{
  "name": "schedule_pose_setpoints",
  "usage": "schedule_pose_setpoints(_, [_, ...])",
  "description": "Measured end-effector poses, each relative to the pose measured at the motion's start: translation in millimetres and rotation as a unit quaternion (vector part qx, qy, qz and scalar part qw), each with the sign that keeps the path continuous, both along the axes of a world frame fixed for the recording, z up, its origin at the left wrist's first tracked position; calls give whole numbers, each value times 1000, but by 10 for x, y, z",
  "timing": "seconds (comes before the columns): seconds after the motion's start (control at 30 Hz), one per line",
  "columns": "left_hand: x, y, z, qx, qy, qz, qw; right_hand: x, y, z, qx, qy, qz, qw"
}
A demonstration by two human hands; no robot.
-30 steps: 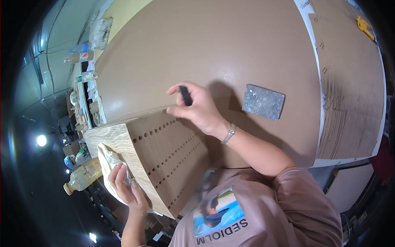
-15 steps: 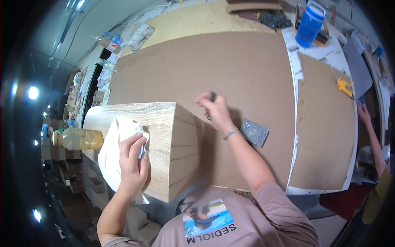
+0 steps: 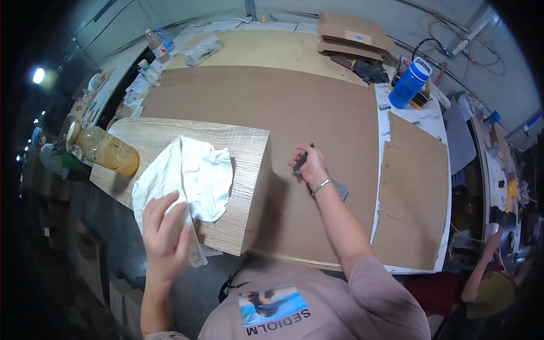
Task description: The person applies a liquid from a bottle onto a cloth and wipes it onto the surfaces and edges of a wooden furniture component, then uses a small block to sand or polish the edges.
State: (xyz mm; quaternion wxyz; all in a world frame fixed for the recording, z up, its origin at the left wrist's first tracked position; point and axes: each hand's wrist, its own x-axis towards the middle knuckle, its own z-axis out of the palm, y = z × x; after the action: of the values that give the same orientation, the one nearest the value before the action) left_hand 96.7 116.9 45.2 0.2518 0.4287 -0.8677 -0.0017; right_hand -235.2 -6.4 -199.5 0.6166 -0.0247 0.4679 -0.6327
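A white cloth (image 3: pixel 207 184) lies spread on the wood-grain box (image 3: pixel 253 198), one end hanging over its near edge. My left hand (image 3: pixel 165 241) is over the cloth's near left part, fingers bent and apart, with nothing visible in them. My right hand (image 3: pixel 313 170) is above the brown board to the right of the box, closed round a short dark stick-like tool (image 3: pixel 304 158); its exact kind does not show. A grey speckled block (image 3: pixel 340 191) lies on the board, mostly hidden behind my right wrist.
A jar of yellowish liquid (image 3: pixel 116 153) stands on the box's left end. The large brown board (image 3: pixel 317 107) covers the table. Right of it are a cardboard sheet (image 3: pixel 416 198) and a blue bottle (image 3: pixel 409 85). Another person's arm (image 3: pixel 486 255) shows at far right.
My left hand has let go of the bunched cloth and moved left and nearer; the cloth now lies flatter. My right hand still holds the dark tool. The whole view has shifted.
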Motion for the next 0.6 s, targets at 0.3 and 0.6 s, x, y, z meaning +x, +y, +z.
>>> schedule_pose_setpoints(0.3, [298,170,-258,49,63,36,996,-9,-763,14,-50,345,90,933])
schedule_pose_setpoints(0.6, [320,-202,-353,-14,-19,21,999,233,84,643,-121,408,-59,903])
